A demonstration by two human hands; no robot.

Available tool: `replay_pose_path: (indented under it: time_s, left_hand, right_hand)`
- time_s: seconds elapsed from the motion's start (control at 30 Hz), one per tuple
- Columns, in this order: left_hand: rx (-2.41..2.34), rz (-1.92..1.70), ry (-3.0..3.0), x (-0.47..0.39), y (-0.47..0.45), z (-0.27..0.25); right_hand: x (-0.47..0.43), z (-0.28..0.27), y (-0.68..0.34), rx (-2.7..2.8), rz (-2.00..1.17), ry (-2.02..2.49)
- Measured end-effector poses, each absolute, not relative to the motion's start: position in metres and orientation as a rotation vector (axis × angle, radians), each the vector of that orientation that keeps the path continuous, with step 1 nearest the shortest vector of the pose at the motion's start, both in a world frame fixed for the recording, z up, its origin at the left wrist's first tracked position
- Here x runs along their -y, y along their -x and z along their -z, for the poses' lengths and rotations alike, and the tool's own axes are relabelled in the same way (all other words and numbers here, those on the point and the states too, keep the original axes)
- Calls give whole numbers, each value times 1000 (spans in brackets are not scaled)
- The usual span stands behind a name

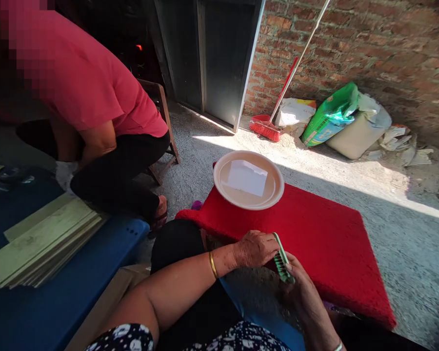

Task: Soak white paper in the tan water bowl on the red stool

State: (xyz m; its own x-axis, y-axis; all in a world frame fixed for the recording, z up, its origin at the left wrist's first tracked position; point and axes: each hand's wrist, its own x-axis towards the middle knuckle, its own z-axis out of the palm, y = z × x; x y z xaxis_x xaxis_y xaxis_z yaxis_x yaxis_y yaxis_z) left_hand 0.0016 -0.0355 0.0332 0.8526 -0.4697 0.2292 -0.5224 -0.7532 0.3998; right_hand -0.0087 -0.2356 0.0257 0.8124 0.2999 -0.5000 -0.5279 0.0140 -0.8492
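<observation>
A light-green comb-like piece point(282, 261) with a row of dark teeth or bristles is between my two hands, over the near edge of a red cloth-covered table point(325, 234). My left hand point(259, 247), a gold bangle on its wrist, is closed with the fingers at the piece's upper end. Lower down, my right hand point(302, 282) grips its other end, thumb pressed on the side; its other fingers are mostly hidden. Beyond my hands, a pale round basin point(219, 183) sits on the red cloth, with a flat white patch point(247, 178) inside, perhaps paper or a reflection.
Left of me, a co-worker point(91, 83) in a red shirt bends over a blue table point(69, 297) bearing a stack of pale strips point(47, 239). A broom point(267, 127), a green sack point(329, 117) and a pale sack point(358, 129) stand by the brick wall.
</observation>
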Motion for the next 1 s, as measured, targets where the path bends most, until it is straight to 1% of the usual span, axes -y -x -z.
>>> replay_pose_path:
  time_s: [0.4, 0.73, 1.0]
  left_hand:
    - [846, -223, -2674, 40, 2, -33]
    - [521, 72, -2628, 47, 4, -29]
    - [388, 186, -2557, 48, 6, -32]
  right_hand:
    - [234, -16, 10, -226, -608, 1444]
    - [229, -21, 15, -251, -635, 1401]
    - [234, -13, 13, -249, -643, 1405]
